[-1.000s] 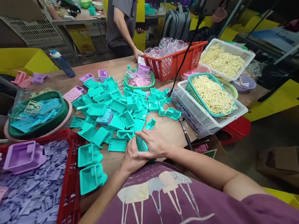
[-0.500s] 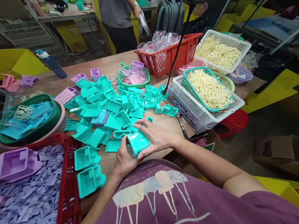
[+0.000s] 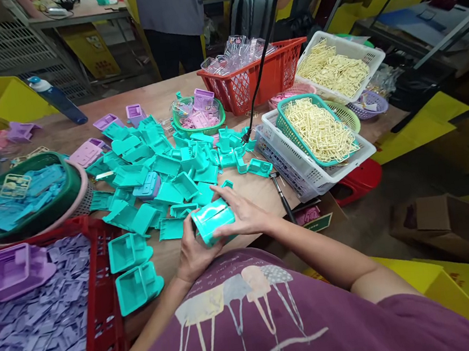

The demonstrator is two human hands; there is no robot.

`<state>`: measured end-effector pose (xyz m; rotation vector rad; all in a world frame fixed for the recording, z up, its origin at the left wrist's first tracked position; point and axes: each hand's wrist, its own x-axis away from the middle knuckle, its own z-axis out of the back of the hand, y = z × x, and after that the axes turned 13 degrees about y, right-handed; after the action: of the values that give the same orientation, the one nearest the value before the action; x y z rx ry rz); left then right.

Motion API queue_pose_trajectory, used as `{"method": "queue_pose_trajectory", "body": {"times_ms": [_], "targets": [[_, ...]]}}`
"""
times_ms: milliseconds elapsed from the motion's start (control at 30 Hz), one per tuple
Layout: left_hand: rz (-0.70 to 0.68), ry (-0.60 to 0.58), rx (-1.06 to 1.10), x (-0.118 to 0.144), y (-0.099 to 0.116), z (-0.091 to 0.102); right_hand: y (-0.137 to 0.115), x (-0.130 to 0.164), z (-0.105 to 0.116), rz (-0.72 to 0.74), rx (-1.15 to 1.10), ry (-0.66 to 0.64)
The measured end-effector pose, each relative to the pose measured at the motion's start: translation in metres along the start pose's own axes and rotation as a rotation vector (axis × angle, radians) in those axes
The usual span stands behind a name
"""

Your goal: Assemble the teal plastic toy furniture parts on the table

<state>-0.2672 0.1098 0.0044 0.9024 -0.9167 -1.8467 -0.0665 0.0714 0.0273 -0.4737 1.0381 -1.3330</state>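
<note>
A glossy turquoise plastic part (image 3: 214, 221), shaped like a small box, is held between both hands just above the table's front edge. My left hand (image 3: 195, 254) grips its left end and underside. My right hand (image 3: 243, 211) curls over the right end, thumb along the lower side and fingers at the top. Just beyond lies a heap of turquoise plastic parts (image 3: 165, 164). To the left of my left hand, two open turquoise housings (image 3: 128, 252) sit one behind the other on the table.
Left is a red crate (image 3: 97, 295) of small lilac pieces; behind it stands a green basin (image 3: 74, 186). A hammer (image 3: 282, 197) lies right of my hands, beside a white basket (image 3: 325, 184). An orange-red basket (image 3: 245, 91) of clear parts stands at the back, a person (image 3: 170, 18) beyond.
The turquoise part has turned in my hands, so its broad glossy side faces up more. My view has shifted a little, and the person behind the table has moved slightly.
</note>
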Motion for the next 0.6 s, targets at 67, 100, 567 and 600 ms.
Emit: {"method": "queue_pose_trajectory", "body": {"times_ms": [67,100,567,600], "targets": [[-0.035,0.007,-0.010,-0.005,0.008,0.001,0.000,0.004,-0.005,-0.078,0.004,0.122],[-0.061,-0.021,-0.034,-0.008,0.012,0.003,0.000,0.005,-0.008,-0.081,0.019,0.144],[-0.284,-0.272,-0.424,-0.015,0.021,0.000,-0.011,0.013,-0.021,-0.049,0.204,0.066],[-0.271,-0.262,-0.430,-0.015,0.021,0.000,-0.009,0.012,-0.023,-0.050,0.207,0.054]]}}
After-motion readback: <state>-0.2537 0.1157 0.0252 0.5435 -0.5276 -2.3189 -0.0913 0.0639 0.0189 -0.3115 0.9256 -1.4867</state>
